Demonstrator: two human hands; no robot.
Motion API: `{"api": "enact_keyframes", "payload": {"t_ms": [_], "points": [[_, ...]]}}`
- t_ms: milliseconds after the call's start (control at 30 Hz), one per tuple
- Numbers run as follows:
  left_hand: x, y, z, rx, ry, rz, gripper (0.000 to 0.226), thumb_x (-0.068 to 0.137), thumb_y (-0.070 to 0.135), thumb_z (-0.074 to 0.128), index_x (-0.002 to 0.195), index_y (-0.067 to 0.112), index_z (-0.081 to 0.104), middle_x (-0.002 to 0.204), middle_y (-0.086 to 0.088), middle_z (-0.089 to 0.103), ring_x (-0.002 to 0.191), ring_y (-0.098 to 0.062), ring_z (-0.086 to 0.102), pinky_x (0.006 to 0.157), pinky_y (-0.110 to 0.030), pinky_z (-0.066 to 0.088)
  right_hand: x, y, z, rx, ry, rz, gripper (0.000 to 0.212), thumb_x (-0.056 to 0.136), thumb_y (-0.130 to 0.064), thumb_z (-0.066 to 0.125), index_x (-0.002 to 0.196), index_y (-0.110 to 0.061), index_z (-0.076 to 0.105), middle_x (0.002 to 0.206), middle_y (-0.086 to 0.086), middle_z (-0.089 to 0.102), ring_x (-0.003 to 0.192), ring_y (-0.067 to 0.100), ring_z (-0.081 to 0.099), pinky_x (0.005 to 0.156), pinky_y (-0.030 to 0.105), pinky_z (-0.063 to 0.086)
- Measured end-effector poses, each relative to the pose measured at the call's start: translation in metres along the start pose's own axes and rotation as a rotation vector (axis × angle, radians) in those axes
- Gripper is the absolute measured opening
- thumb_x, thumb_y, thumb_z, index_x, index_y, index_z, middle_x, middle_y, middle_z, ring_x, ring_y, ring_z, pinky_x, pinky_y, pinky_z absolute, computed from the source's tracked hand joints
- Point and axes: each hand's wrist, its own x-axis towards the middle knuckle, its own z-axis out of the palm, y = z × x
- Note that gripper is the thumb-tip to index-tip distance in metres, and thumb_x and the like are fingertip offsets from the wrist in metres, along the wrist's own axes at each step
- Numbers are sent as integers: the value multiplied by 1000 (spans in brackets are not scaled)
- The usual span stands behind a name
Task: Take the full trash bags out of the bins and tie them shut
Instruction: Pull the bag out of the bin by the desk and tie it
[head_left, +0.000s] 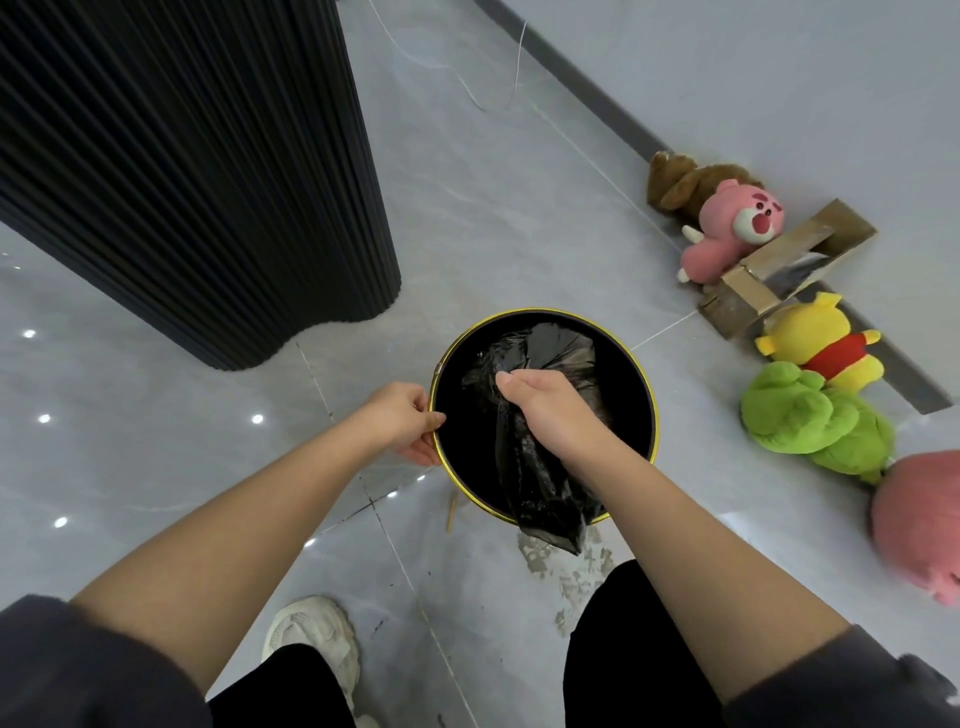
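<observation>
left grip: the left grip (402, 423) is curled onto the near-left edge of the bin (540, 313), fingers pinching the yellow rim. My guess is it's there to hold the bin down.
right grip: the right grip (550, 410) is clamped on a bunched handful of the black trash bag (545, 483), right over the bin's mouth.
bag: it hangs from that fist and its tail overlaps the near rim from my view. It's not tied, and it looks limp, so I honestly can't tell how full it is.
risk, tearing: the film looks thin and it's a one-fisted hold. If I yank, it could stretch or rip at the bunch, or slide out through the fingers.
risk, spilling: the bag's opening is hidden inside the fist. If it gapes on the far side, stuff could drop out once the bag tilts.
risk, bin: it looks light. Let go of the rim too soon and it may lift or tip along with the bag.
risk, clutter: the green plush (815, 415) sits near on the right, so a swing that way could clip it.
floor: the floor (467, 208) is glossy grey tile with light spots reflecting. There's a gritty smear (571, 566) and a small stick (452, 512) just beside the bin. Looks slick to me.
room: a black fluted column (182, 156) stands back-left. The wall (779, 78) runs along the right, with a brown plush (680, 182), a pink plush (727, 234), a cardboard box (779, 265) and a yellow plush (826, 343) lined up along it. A thin white cable (514, 67) lies on the floor further back.
</observation>
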Motion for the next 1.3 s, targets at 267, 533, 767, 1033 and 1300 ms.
{"api": "enact_keyframes", "payload": {"t_ms": [267, 533, 767, 1033, 1300], "points": [[2, 15, 13, 16, -8, 12, 8, 97, 6, 49, 90, 6, 44, 68, -19, 63, 41, -15, 64, 44, -26, 56, -4, -33, -43, 190, 148, -79, 59, 76, -51, 54, 78, 8, 53, 80, 10, 51, 73, 22, 47, 71, 36, 34], [10, 21, 21, -18, -26, 33, 10, 96, 7, 52, 89, 6, 45, 70, -19, 65, 47, -18, 67, 48, -29, 58, -16, -67, -85, 248, 230, -178, 35, 98, -19, 48, 69, -9, 62, 56, -4, 65, 53, 10, 58, 57, 21, 45], [19, 21, 41, -80, 55, 82, 16, 95, 7, 54, 83, 7, 44, 69, -18, 64, 45, -18, 66, 46, -31, 57, -30, -93, -106, 251, 242, -244, 41, 100, -15, 45, 60, -10, 54, 46, -10, 58, 45, 1, 53, 52, 10, 41], [-2, 32, 48, -72, 150, 177, 23, 97, 14, 50, 119, 7, 51, 102, -16, 64, 80, -25, 67, 68, -36, 57, -46, -138, -100, 241, 161, -355, 37, 99, -19, 47, 64, -11, 54, 54, -6, 59, 53, 9, 55, 58, 20, 44], [-85, 37, -27, 88, 291, 377, 35, 94, 12, 51, 127, 22, 48, 108, -2, 65, 88, -17, 66, 80, -39, 55, -63, -193, -57, 248, 61, -430, 32, 99, -19, 47, 74, -4, 61, 57, -3, 60, 52, 7, 55, 52, 12, 43]]}}
